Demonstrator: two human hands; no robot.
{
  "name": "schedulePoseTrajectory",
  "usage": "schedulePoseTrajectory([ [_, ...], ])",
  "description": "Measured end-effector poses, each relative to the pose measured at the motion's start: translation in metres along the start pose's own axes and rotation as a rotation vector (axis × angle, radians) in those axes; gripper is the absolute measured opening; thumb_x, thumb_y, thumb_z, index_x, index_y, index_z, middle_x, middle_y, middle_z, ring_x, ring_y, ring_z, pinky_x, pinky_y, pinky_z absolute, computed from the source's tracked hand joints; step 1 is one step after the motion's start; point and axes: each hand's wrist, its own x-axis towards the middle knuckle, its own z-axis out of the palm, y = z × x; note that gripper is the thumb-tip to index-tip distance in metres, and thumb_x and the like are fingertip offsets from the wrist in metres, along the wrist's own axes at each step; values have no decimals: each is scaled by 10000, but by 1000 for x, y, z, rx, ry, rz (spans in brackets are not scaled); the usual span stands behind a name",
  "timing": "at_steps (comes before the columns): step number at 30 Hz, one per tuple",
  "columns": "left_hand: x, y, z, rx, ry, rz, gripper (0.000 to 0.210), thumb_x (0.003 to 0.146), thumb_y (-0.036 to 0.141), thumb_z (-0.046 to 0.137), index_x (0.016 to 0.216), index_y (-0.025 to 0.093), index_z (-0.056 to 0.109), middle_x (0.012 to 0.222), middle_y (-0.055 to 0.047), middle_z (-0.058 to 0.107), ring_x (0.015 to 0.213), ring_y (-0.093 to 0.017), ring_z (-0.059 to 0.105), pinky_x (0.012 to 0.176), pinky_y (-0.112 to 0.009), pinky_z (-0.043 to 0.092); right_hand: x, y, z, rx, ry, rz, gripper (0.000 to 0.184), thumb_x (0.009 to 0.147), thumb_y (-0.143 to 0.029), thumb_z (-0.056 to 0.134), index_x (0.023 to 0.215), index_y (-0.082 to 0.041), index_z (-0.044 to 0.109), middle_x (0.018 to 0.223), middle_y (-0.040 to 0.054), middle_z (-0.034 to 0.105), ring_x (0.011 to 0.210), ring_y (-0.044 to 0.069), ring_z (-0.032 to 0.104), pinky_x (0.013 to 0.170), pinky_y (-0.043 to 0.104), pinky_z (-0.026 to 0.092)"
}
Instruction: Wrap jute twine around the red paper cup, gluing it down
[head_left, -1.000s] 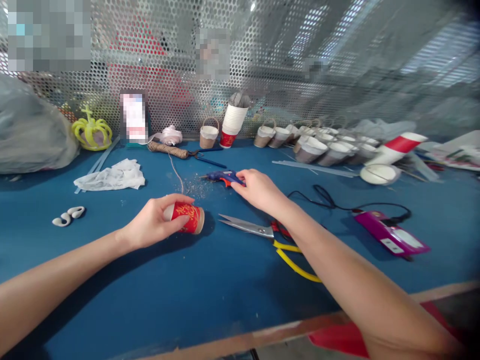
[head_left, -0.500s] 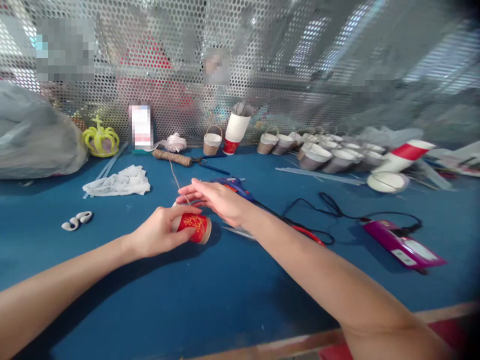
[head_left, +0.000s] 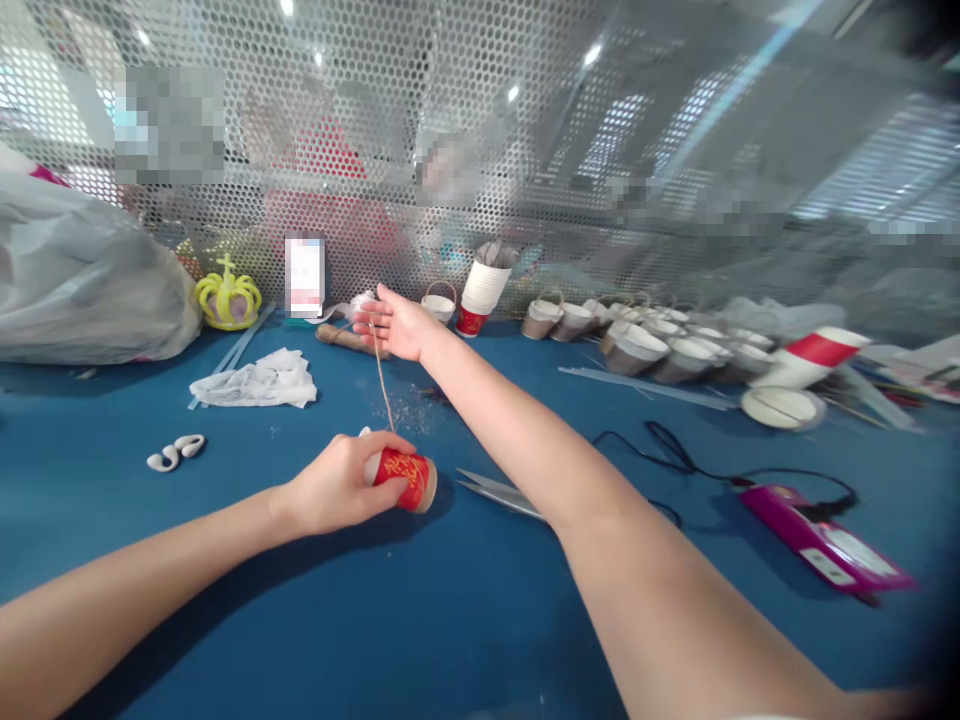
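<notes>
A red-and-white paper cup (head_left: 405,478) with gold lettering lies on its side just above the table, and my left hand (head_left: 341,485) is closed around it. A thin brown twine (head_left: 385,390) runs from the cup up to my right hand (head_left: 401,325), passing over its fingers. Those fingers are stretched out and spread, near the spool of twine (head_left: 337,337), which the hand partly covers. Scissors (head_left: 499,492) lie beneath my right forearm, their handles hidden by it.
Several small cups (head_left: 637,345) stand at the back right. A purple power strip (head_left: 825,540) with a black cord lies at right. Behind are a stack of white cups (head_left: 486,285), a yellow crown-shaped piece (head_left: 229,295), a phone (head_left: 304,275) and a grey plastic bag (head_left: 90,275).
My right hand has moved up and away from the cup toward the spool, and the twine between them is stretched upward. My left hand still holds the cup. The view has shifted slightly.
</notes>
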Motion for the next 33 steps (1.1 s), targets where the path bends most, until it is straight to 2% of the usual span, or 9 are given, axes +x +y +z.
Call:
schedulePoseTrajectory([
  [6,0,-3,1,-2,-12,11,368,725,256,533,1063,134,615,760,-36,672,630,-157,596,590,-241,476,41,-24,9,-189,103,-140,360,928,-453,324,766,-174,484,737,23,600,667,99,594,634,228,496],
  [10,1,-2,1,20,-23,4,377,720,254,546,1072,137,613,707,-27,661,576,-151,583,550,-233,469,50,-38,11,-430,124,-244,322,941,-426,316,922,-183,527,858,32,628,758,96,604,669,221,497],
  [13,1,-1,0,29,-21,17,370,723,246,550,1074,146,612,739,-31,676,594,-153,601,591,-242,483,44,-26,9,-727,81,-207,239,918,-328,438,1070,-176,542,1021,58,617,865,134,600,743,292,502],
  [15,1,-1,0,28,-16,22,365,722,240,553,1071,153,613,801,-43,691,643,-164,622,642,-256,493,36,-7,7,-957,4,-114,300,881,-314,517,1137,-159,539,1127,80,574,933,187,587,778,389,501],
  [18,1,-2,0,23,-14,13,364,717,237,557,1067,157,615,864,-59,699,711,-184,639,699,-279,496,23,21,9,-1255,-57,-23,320,874,-320,526,1153,-162,536,1160,78,558,969,210,577,798,409,495],
  [23,0,-3,-1,13,-11,15,370,714,233,554,1069,144,614,870,-65,696,728,-188,638,711,-283,493,18,21,7,-1558,132,-163,312,876,-310,525,1158,-174,533,1168,85,554,975,200,575,803,402,493],
  [25,0,-3,-1,16,-18,-1,374,716,243,553,1072,144,611,828,-54,694,684,-176,627,675,-271,491,16,8,-2,-1616,223,-231,322,877,-312,523,1164,-167,527,1170,88,552,973,202,575,803,410,493],
  [28,-1,-4,0,9,-10,-23,357,720,258,549,1057,159,613,797,-33,687,652,-158,610,632,-245,482,3,-7,-26,-1668,255,-226,324,877,-314,524,1163,-163,528,1170,88,553,976,204,574,806,415,491],
  [33,-2,-4,0,0,-5,-20,354,732,287,544,1057,159,604,804,-29,682,640,-149,594,583,-233,465,-45,2,-85,-1680,295,34,295,880,-313,519,1140,-178,546,1167,87,557,976,196,574,812,394,488],
])
